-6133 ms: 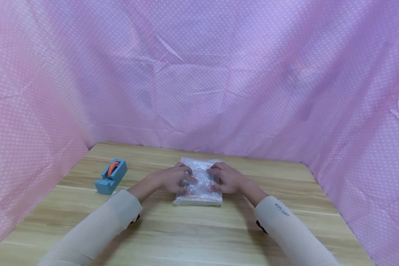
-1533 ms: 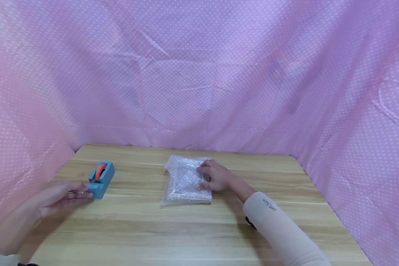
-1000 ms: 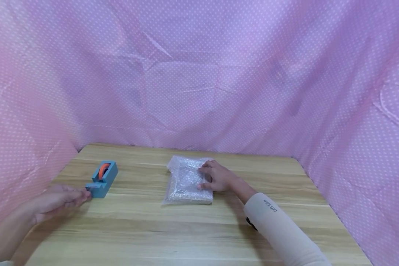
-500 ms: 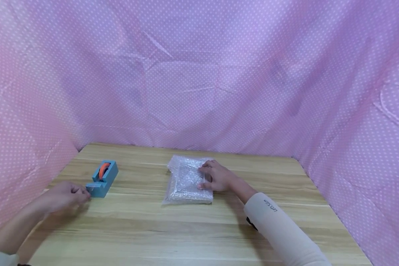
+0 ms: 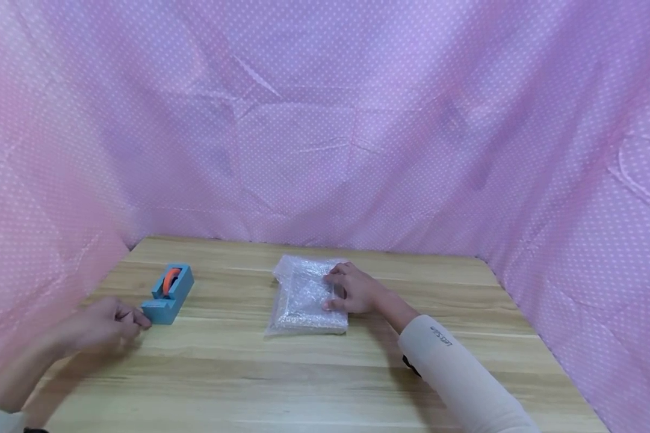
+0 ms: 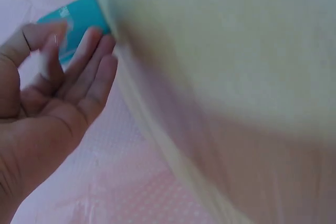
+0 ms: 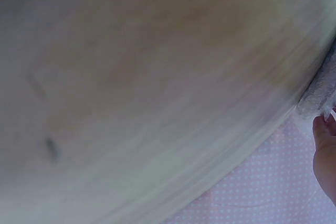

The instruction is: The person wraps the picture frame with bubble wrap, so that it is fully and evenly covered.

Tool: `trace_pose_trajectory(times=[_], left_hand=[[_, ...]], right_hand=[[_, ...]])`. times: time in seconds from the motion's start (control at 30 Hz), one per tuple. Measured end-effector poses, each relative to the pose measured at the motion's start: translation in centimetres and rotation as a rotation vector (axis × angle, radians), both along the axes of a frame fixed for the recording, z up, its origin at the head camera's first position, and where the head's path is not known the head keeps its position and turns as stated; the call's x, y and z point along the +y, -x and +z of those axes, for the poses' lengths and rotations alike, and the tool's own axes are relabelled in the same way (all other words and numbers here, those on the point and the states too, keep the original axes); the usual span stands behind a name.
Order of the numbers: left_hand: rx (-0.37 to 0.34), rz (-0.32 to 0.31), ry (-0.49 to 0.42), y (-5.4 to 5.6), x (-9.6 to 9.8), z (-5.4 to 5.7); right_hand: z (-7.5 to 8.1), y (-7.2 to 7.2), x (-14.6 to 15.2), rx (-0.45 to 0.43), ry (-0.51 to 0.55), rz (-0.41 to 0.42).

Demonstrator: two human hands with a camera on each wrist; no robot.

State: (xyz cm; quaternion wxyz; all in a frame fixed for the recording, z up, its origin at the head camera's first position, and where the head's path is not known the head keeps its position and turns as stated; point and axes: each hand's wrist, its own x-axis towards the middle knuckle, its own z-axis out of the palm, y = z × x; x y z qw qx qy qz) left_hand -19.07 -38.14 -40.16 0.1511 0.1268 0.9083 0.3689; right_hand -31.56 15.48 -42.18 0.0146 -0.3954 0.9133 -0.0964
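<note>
In the head view my left hand (image 5: 105, 322) is at the front of a blue tape dispenser (image 5: 168, 294) with an orange core. The left wrist view has thumb and forefinger tips together, with a faint clear glint of tape (image 6: 56, 39) at them; the other fingers extend near the blue dispenser. A flat package in bubble wrap (image 5: 300, 300) lies mid-table. On its right side my right hand (image 5: 357, 290) holds the wrap down, fingers bent and thumb apart. Only part of that hand shows at the right edge of the right wrist view.
Both things stand on a wood-grain table (image 5: 303, 385). Behind it and along its sides hangs a pink dotted curtain (image 5: 325, 150). The dispenser is near the table's left edge, some way left of the package.
My left hand left the package and went to the dispenser; lately it shifts slightly at its front. The right hand stays on the package, whose wrap now spreads out on the left.
</note>
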Motion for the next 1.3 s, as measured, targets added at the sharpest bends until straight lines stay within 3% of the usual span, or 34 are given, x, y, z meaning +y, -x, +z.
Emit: trace_pose_trajectory(times=[0.23, 0.33, 0.57, 0.77, 0.93, 1.17, 1.3], left_hand=[[-0.034, -0.164, 0.003, -0.5, -0.8, 2.0], [-0.052, -0.236, -0.055, -0.5, -0.3, 3.0], [0.032, -0.450, -0.183, -0.2, 2.6, 5.0], [0.079, -0.570, -0.155, 0.9, 6.3, 6.4], [0.149, -0.606, -0.083, 2.2, 9.9, 7.3], [0.158, -0.564, 0.057, 5.3, 15.3, 8.1], [0.170, -0.576, 0.120, 6.8, 18.2, 8.3]], right_hand=[[0.1, -0.2, 0.0, -0.011, 0.004, -0.007], [0.1, -0.3, 0.0, -0.020, 0.007, -0.012], [0.1, -0.2, -0.2, -0.023, 0.002, -0.009], [0.1, -0.3, -0.3, -0.007, 0.003, 0.002], [0.1, -0.4, -0.2, -0.010, -0.001, -0.001], [0.3, -0.3, -0.1, -0.016, 0.002, -0.010], [0.1, -0.2, -0.1, -0.010, 0.002, -0.011]])
